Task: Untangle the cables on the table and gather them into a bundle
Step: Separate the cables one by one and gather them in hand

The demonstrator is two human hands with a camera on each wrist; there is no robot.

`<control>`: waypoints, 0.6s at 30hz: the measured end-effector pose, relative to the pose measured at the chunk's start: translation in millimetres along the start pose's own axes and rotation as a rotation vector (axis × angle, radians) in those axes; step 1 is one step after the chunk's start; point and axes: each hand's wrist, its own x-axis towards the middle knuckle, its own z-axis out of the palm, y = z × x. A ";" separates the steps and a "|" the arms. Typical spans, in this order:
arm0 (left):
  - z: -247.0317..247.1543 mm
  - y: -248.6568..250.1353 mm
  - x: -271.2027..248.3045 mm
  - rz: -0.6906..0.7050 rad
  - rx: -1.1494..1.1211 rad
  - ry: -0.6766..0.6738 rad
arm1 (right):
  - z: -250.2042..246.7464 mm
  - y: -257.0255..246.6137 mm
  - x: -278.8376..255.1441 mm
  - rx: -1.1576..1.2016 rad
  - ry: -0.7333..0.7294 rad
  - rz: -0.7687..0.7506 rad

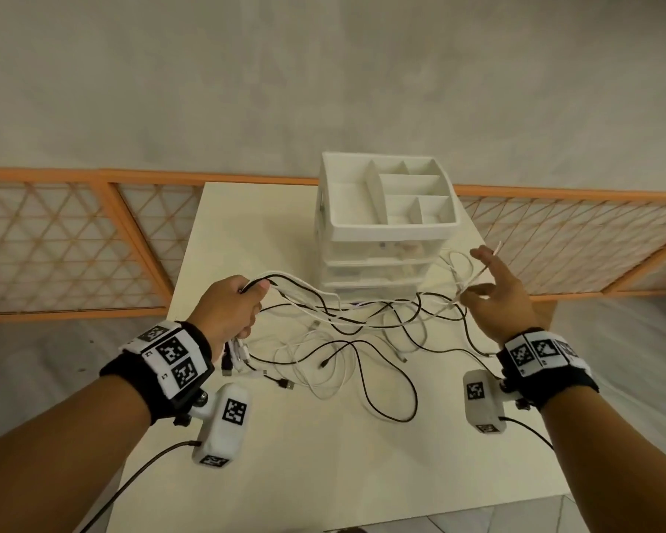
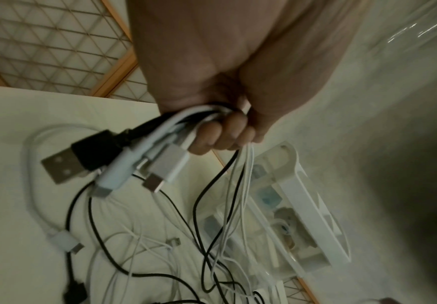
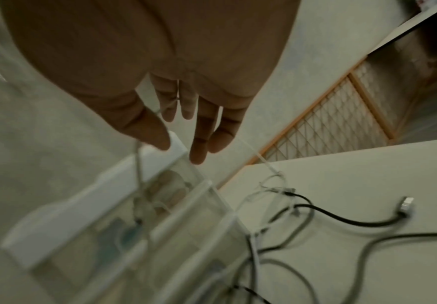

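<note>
Several black and white USB cables [image 1: 362,340] lie tangled on the white table [image 1: 323,475]. My left hand [image 1: 243,302] is raised over the table's left side and grips a bunch of these cables in its fist. Their plug ends [image 2: 124,162] stick out below the left hand [image 2: 222,131], and the strands trail down into the tangle. My right hand [image 1: 493,286] is lifted at the right with straight, spread fingers. A thin white cable [image 1: 481,269] lies across these fingers [image 3: 199,133] and hangs down to the pile; the same cable [image 3: 257,157] shows in the right wrist view.
A white drawer organizer [image 1: 385,209] with an open compartment tray on top stands at the table's far edge, just behind the tangle. An orange lattice screen [image 1: 74,244] runs behind the table. Black leads from the wrist cameras hang by both forearms.
</note>
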 end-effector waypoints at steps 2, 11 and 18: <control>-1.9 -5.9 2.9 -0.064 -0.010 0.039 | -8.0 -14.5 2.5 0.239 0.117 0.004; 14.9 -8.1 0.2 -0.186 0.087 -0.095 | 34.0 -70.9 -59.2 0.238 -0.230 -0.331; -1.1 -6.6 2.7 -0.239 0.008 0.010 | 24.2 -65.6 -56.6 0.129 -0.011 -0.420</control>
